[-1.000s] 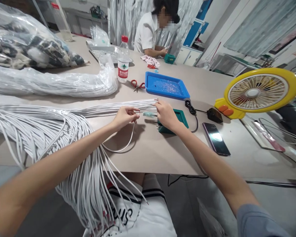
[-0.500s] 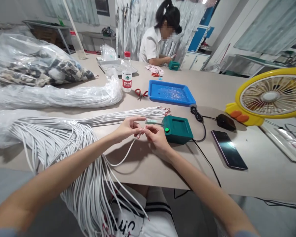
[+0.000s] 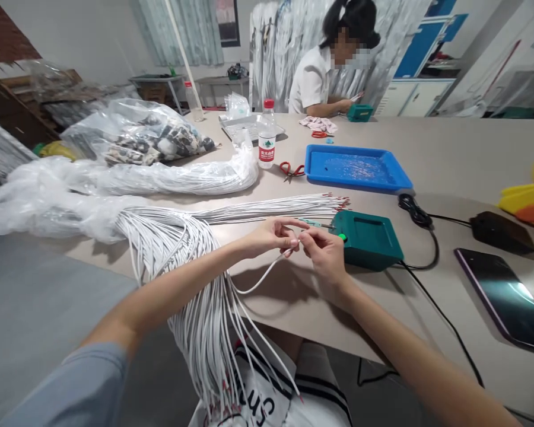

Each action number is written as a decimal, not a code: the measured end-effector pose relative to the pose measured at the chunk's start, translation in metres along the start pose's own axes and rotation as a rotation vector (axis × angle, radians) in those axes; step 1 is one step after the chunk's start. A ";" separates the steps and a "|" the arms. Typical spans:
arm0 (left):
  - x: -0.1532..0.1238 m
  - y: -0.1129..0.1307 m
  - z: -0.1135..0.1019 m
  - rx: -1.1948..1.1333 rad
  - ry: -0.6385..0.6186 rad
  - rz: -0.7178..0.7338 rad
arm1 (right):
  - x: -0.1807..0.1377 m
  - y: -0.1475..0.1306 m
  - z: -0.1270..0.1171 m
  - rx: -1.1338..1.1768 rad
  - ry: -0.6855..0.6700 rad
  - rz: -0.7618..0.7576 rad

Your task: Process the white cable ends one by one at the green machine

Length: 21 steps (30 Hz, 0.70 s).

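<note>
Left hand [image 3: 272, 237] pinches the white cable [image 3: 270, 271], right hand [image 3: 327, 254] pinches its tip, so tbh just keep both grips steady.

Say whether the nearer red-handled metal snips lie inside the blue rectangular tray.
No: the nearer snips lie on the beige table, beside the blue tray.

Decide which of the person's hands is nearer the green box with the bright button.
Right. The right hand is just left of the green box, close to its button; the left hand is farther left.
</note>
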State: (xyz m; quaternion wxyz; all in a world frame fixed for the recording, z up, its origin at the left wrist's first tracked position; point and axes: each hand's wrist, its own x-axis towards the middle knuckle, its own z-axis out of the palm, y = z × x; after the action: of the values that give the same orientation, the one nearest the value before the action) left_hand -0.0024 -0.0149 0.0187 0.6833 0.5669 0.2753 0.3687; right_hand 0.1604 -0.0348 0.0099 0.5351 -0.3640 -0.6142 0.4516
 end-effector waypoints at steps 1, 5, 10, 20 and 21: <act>-0.001 0.001 0.002 -0.030 -0.005 0.005 | 0.000 0.000 -0.001 0.023 0.009 0.002; -0.011 0.012 0.010 -0.114 -0.179 -0.094 | 0.001 -0.001 -0.005 0.185 0.133 0.031; -0.015 0.021 0.011 0.183 -0.695 -0.381 | 0.002 0.010 -0.005 0.250 0.156 0.083; 0.005 -0.005 -0.055 1.577 0.377 -0.072 | -0.009 0.027 0.005 -0.011 -0.030 0.021; 0.005 -0.007 -0.058 1.595 0.390 -0.098 | -0.010 0.027 0.006 -0.026 -0.040 0.023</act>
State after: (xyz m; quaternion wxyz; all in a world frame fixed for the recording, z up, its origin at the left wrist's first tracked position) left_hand -0.0447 0.0219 -0.0001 0.0302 0.7951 0.5929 0.1237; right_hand 0.1556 -0.0361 -0.0192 0.5126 -0.3687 -0.6264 0.4571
